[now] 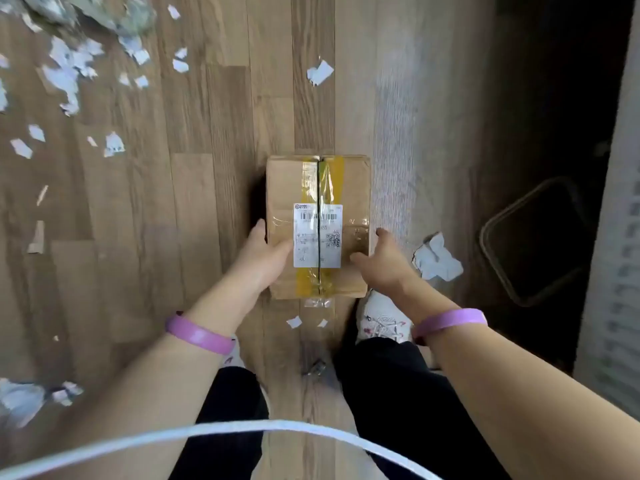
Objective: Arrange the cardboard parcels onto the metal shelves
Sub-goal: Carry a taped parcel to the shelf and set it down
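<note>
While the person stands over a wood-plank floor [207,168], one cardboard parcel [317,226] sits in front of the feet, held between both hands. The parcel is a brown box seen from its top face, sealed along the centre seam with yellow tape [329,181] and carrying a white shipping label [317,235] with a barcode and a QR code. A loose flap of clear tape hangs off its near edge.

The left hand [265,252] is pressed against the parcel's left side, thumb lying over the top face beside the label, fingers hidden behind the edge. The right hand [384,259] is set against the right near corner, thumb on the top face, one finger raised along the right edge. The two hands are apart, clamped on opposite sides of the parcel. Whether the box rests on the floor or is lifted off it cannot be told.

Each wrist bears a purple band [199,334]. A white trainer [382,318] shows just below the parcel's right corner, above dark trouser legs. Torn white paper scraps [69,74] litter the floor to the upper left, and a crumpled piece [438,259] lies just right of the right hand. A dark wire-rimmed frame [530,237] stands in shadow on the right. No shelf is identifiable.
</note>
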Demonstrator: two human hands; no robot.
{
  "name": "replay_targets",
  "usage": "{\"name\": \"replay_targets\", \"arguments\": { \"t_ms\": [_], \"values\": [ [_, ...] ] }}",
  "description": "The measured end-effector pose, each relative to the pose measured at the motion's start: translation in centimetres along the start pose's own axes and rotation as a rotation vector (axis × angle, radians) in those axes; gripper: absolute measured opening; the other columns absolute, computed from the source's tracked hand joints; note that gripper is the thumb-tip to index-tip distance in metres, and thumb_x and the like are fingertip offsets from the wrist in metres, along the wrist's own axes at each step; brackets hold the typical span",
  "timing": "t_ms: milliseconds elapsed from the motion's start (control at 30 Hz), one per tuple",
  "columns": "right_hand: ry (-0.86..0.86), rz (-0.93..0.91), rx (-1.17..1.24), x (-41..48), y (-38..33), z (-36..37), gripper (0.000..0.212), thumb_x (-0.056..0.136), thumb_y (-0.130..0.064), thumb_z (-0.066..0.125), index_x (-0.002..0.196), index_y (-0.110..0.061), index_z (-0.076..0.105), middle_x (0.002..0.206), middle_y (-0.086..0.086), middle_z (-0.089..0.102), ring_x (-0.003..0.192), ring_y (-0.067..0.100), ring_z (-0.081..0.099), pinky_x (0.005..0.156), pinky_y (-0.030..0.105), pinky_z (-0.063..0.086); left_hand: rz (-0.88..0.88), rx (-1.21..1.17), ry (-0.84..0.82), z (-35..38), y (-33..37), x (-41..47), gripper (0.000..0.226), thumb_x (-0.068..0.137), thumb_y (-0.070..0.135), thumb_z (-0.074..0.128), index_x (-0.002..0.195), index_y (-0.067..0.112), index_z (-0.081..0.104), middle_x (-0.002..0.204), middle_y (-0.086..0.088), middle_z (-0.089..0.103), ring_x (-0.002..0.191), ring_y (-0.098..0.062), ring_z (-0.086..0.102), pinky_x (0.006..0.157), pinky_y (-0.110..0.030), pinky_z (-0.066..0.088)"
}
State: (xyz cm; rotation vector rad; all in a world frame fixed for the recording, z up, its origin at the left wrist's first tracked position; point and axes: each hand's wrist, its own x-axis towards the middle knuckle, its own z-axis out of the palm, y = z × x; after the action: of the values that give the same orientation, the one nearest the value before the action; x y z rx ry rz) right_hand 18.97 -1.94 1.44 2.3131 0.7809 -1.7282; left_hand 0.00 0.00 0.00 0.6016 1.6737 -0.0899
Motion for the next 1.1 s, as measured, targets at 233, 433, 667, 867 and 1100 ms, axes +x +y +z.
{"name": "replay_targets", "arguments": {
  "t_ms": [233, 433, 667, 867, 1100],
  "values": [
    [-0.069, -0.029, 0.208, 2.0, 0.3, 0.9, 0.075, 0.09, -0.003, 0.055, 0.153, -0.023, 0.022, 0.139, 0.005, 0.054, 0.124, 0.029, 0.053, 0.108, 0.044, 0.042, -0.111, -0.216, -0.025, 1.3, 0.0, 2.2, 0.059, 0.091, 0.028, 0.058, 0.139, 0.049, 0.032, 0.121, 0.016, 0.061, 0.113, -0.014, 0.056, 0.096, -0.038, 0.043],
    [-0.042, -0.189, 0.264, -7.7, -6.4, -5.0, 0.066, 0.092, -0.006, 0.056, 0.15, -0.02, 0.03, 0.133, 0.003, 0.058, 0.119, 0.024, 0.057, 0.105, 0.04, 0.046, 0.009, -0.247, 0.012, -4.0, 7.5, -8.5, 0.056, 0.089, 0.026, 0.06, 0.136, 0.048, 0.037, 0.114, 0.02, 0.064, 0.102, -0.005, 0.059, 0.078, -0.029, 0.049],
    [0.041, -0.497, 0.331, -31.7, -18.0, -19.6, 0.044, 0.09, -0.003, 0.053, 0.126, -0.027, 0.05, 0.116, -0.005, 0.067, 0.109, 0.02, 0.064, 0.097, 0.04, 0.052, 0.287, -0.235, 0.031, -12.5, 23.4, -32.6, 0.071, 0.088, 0.03, 0.061, 0.147, 0.042, 0.024, 0.139, 0.013, 0.052, 0.125, -0.016, 0.051, 0.107, -0.043, 0.041],
    [0.148, -0.793, 0.347, -54.1, -27.0, -33.1, 0.046, 0.089, 0.003, 0.051, 0.12, -0.031, 0.053, 0.112, -0.009, 0.07, 0.103, 0.01, 0.067, 0.099, 0.037, 0.051, 0.57, -0.212, 0.11, -18.7, 37.4, -55.7, 0.073, 0.088, 0.026, 0.058, 0.149, 0.039, 0.02, 0.142, 0.012, 0.049, 0.124, -0.017, 0.051, 0.104, -0.041, 0.04],
    [0.321, -1.086, 0.331, -74.0, -33.0, -45.7, 0.049, 0.091, -0.005, 0.053, 0.138, -0.017, 0.049, 0.122, -0.002, 0.067, 0.107, 0.012, 0.063, 0.1, 0.031, 0.049, 0.87, -0.258, 0.199, -21.6, 48.8, -77.5, 0.059, 0.092, 0.025, 0.056, 0.14, 0.046, 0.031, 0.112, 0.021, 0.061, 0.086, 0.001, 0.056, 0.061, -0.026, 0.04]
  ]
}}
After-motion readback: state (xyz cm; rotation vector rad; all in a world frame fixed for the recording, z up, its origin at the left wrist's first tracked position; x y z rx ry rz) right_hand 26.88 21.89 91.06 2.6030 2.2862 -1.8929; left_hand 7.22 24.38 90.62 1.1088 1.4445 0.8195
